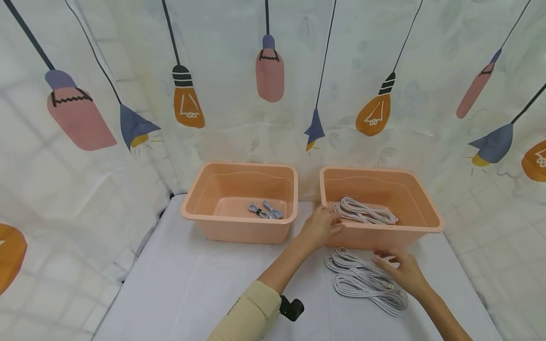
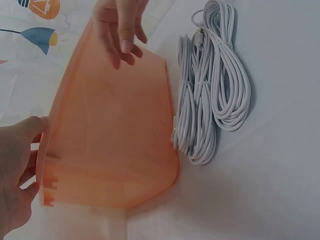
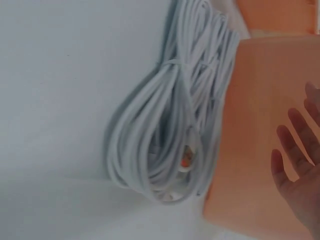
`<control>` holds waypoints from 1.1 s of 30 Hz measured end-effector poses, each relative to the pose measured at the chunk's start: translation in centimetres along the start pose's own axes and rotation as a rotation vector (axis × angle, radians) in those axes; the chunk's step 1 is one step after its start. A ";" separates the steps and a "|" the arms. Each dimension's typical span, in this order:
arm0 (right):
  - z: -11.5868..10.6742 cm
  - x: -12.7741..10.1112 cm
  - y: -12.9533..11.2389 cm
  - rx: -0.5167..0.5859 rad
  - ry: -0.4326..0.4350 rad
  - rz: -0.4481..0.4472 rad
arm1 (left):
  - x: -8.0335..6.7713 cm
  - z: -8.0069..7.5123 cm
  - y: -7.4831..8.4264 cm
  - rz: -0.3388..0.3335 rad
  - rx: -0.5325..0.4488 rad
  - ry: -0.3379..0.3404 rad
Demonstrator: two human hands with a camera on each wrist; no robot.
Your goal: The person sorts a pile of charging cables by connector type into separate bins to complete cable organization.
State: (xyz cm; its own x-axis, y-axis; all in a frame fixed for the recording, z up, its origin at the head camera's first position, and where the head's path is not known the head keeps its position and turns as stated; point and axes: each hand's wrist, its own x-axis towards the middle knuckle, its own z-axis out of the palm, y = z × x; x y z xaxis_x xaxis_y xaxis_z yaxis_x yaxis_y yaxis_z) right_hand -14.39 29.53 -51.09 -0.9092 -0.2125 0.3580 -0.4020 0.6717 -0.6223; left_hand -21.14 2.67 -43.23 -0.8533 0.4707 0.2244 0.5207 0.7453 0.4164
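Note:
My left hand (image 1: 319,229) grips the near left rim of the right-hand peach plastic bin (image 1: 375,235), thumb and fingers at its edge in the left wrist view. A coiled bundle of white cable (image 1: 362,211) lies inside that bin. Just in front of it on the table are more coiled bundles of white cable (image 2: 230,80), tied round the middle, lying side by side. My right hand (image 1: 401,272) hovers over their right side near the bin's front wall, fingers spread and loosely bent, holding nothing; the right wrist view shows the palm (image 3: 305,190) with its fingers apart.
A second peach bin (image 1: 243,232) stands to the left, with small tied grey cables (image 1: 265,210) inside. Both bins sit at the back of a white-covered table (image 1: 170,293), against a curtain (image 1: 230,118) printed with lamps. A black device (image 1: 292,309) is strapped at my left wrist.

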 end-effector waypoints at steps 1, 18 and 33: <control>0.2 -0.1 0.1 -0.005 -0.010 0.011 | 0.0 0.0 0.0 -0.002 -0.001 -0.002; 3.2 -1.2 3.2 -0.010 -0.109 0.071 | 0.0 0.2 -0.1 0.007 0.002 0.002; 4.1 -1.1 4.9 -0.108 -0.161 0.115 | -0.2 0.1 -0.1 0.013 0.003 0.018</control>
State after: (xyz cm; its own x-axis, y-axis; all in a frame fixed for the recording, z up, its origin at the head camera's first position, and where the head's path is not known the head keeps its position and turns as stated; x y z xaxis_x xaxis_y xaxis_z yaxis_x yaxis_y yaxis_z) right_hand -15.81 30.15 -57.33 -0.9576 -0.2344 0.1677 -0.2882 0.7686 -0.5711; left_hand -21.04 2.60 -43.38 -0.8470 0.4716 0.2453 0.5315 0.7410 0.4104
